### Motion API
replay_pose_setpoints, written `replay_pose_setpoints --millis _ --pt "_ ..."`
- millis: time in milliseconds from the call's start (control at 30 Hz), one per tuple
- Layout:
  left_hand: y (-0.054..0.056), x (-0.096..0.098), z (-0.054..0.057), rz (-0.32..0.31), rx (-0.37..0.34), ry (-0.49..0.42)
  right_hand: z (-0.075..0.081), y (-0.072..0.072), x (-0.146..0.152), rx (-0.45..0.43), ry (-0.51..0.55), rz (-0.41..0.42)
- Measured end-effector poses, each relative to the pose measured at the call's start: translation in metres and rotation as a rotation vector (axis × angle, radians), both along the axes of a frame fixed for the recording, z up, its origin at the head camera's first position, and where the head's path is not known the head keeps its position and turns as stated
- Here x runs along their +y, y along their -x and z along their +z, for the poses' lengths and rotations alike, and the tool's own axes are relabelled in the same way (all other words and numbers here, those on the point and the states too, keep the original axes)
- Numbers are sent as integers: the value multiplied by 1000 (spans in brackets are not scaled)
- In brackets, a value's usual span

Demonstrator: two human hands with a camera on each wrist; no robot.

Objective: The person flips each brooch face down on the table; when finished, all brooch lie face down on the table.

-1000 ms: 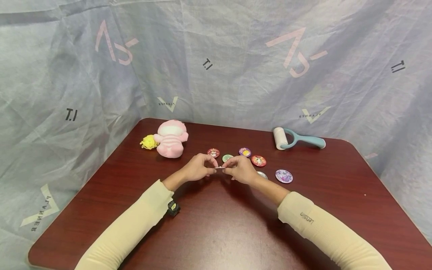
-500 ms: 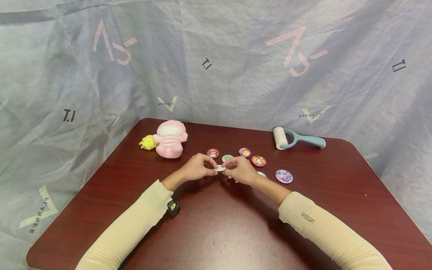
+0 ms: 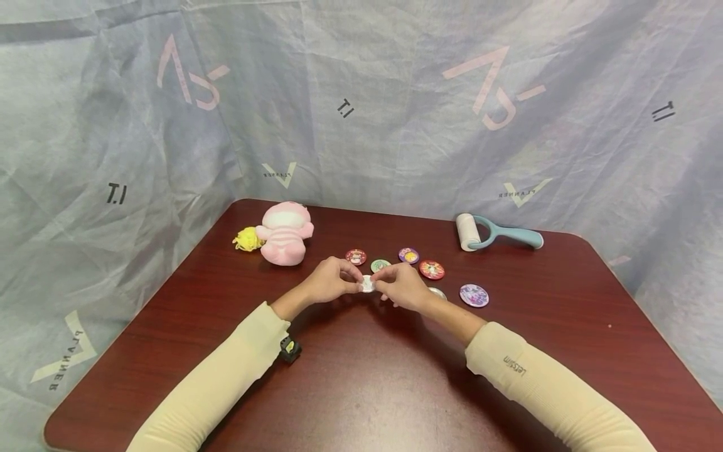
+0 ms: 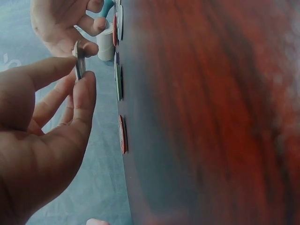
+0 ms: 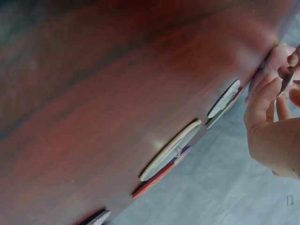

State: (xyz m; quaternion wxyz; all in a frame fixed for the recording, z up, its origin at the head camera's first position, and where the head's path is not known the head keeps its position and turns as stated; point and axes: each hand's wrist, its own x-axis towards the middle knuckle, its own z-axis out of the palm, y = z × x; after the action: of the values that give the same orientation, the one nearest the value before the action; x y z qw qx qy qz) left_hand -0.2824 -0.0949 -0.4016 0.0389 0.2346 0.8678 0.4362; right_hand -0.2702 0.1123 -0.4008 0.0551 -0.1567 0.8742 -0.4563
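Observation:
Between both hands, above the table, a small round badge (image 3: 368, 284) is tilted so its pale, silvery side shows in the head view. My left hand (image 3: 333, 280) pinches its left edge between thumb and fingers. The opposite edge is pinched by my right hand (image 3: 403, 287). In the left wrist view the badge (image 4: 79, 60) appears nearly edge-on. Just beyond the hands lie a red badge (image 3: 356, 257), a green badge (image 3: 380, 266), a purple badge (image 3: 408, 255) and another red badge (image 3: 432, 270). A silver-backed badge (image 5: 172, 151), pin side up, is partly hidden by my right wrist in the head view.
A purple-and-white badge (image 3: 474, 295) lies to the right. Farther back are a blue-handled lint roller (image 3: 497, 233), a pink plush toy (image 3: 284, 235) and a yellow fluffy bundle (image 3: 248, 239). Grey cloth (image 3: 361, 113) hangs behind the dark red table (image 3: 361, 376).
The held badge has turned from nearly edge-on to showing its pale side in the head view. Both hands stay in almost the same place, and the other things have not moved.

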Motion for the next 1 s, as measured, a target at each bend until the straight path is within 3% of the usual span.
replay_pose_setpoints --millis 233,567,1000 --pt "1 0 0 22 35 13 -4 2 0 61 11 58" --pt "2 0 -1 12 -2 78 -5 0 -3 56 -30 62" --pt "1 2 -1 17 -35 190 -9 -2 -6 149 -180 142"
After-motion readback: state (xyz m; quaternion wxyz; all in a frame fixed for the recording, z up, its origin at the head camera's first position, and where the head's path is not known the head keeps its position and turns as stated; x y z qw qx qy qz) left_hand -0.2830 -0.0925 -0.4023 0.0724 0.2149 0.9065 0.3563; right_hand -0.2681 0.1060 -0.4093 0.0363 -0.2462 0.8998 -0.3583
